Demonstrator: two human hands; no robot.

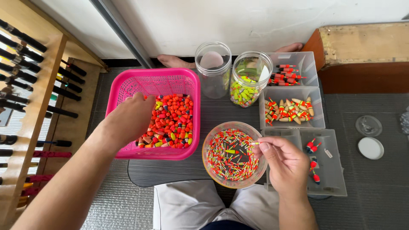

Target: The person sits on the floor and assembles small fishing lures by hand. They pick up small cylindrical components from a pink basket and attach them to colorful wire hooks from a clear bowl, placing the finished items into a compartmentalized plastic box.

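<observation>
Nearest, right hand [286, 164] raised beside the round clear bowl [208, 158] of thin red-and-yellow float stems, thumb and forefinger [265, 147] pinched shut on one slim yellow-tipped stem [254, 143] that pokes leftward out of the fingertips over the bowl's right rim. Just right of that hand, a shallow clear tray [336, 179] with a few red-ended floats. Further out on the left, left hand [133, 114] reaching down into the pink mesh basket [153, 83], fingers curled among the orange and yellow foam float bodies [177, 123]; fingertips buried, so cannot tell whether anything is gripped. Beyond the bowl, a clear tray of cream floats [292, 110], then two clear jars, one empty [213, 64] and one with green-yellow pieces [249, 81]. Farthest, another tray of red floats [286, 73] near the white wall.
</observation>
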